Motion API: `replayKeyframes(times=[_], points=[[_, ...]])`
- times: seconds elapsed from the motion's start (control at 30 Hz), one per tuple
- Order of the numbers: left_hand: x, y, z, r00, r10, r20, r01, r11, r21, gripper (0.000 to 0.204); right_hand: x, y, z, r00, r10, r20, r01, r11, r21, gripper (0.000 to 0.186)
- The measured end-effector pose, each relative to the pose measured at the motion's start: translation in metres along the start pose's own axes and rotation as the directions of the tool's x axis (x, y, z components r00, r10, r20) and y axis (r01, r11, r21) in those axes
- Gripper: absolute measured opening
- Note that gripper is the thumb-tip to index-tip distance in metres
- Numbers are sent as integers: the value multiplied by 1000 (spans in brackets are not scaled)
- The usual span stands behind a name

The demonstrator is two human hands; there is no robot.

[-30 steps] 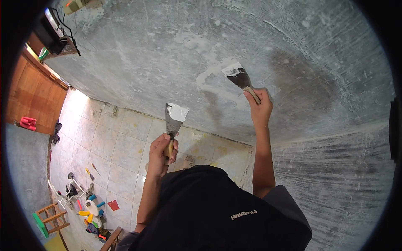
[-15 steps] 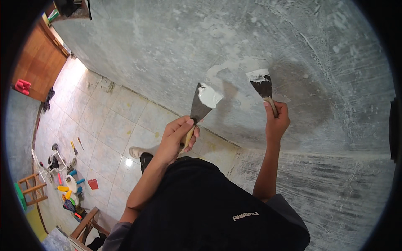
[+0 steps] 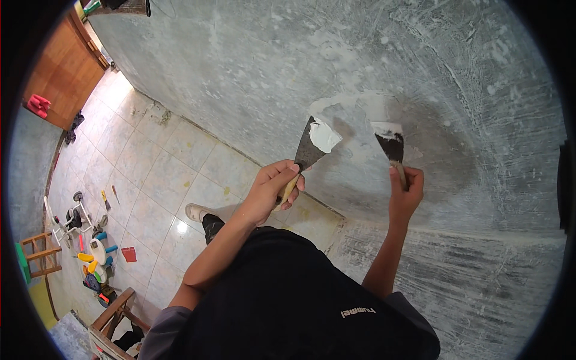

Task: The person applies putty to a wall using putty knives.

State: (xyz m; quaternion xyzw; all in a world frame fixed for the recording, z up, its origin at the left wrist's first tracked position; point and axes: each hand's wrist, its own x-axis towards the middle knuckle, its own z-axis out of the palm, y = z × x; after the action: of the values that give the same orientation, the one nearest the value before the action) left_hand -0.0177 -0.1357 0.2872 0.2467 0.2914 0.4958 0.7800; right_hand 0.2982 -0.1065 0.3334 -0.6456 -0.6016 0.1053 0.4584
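My left hand is closed round the handle of a wide putty knife, whose dark blade carries a thick lump of white filler. In my right hand is a second putty knife, with white filler along its broad edge. That edge is at the grey wall; whether it touches, I cannot tell. Around the two blades the wall shows pale smears of filler. A dark shadow lies on the wall to the right of the second knife.
A tiled floor lies to the left. On it are a scraper, a red flat piece, colourful toys and a wooden stool. Wooden furniture stands at lower left. Far left is a wooden door.
My right hand and its putty knife have moved down the picture and slightly right. The left hand with its loaded knife has shifted right. The view has turned slightly.
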Motion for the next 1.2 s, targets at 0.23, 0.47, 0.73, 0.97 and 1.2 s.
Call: replayKeyframes(times=[0.23, 0.47, 0.73, 0.97, 1.2], points=[[2, 0, -5, 997, -53, 50, 52, 998, 29, 22, -32, -12, 24, 992, -110, 54, 100, 980, 170, 29], [-1, -2, -12, 997, -72, 31, 71, 997, 35, 24, -28, -31, 22, 924, -366, 108, 365, 931, 34, 37], [-3, -1, -8, 1000, -15, 19, 15, 999, 40, 22, -22, -40, 20, 873, -454, 177, 474, 876, -91, 41], [-4, 0, -5, 999, 45, 5, -45, 994, 95, 22, -27, -39, 18, 969, -212, 130, 204, 977, 67, 26], [0, 4, -7, 980, 198, -34, -189, 964, 185, 24, -55, -45, 28, 819, 268, 507, -513, 738, 438, 24]])
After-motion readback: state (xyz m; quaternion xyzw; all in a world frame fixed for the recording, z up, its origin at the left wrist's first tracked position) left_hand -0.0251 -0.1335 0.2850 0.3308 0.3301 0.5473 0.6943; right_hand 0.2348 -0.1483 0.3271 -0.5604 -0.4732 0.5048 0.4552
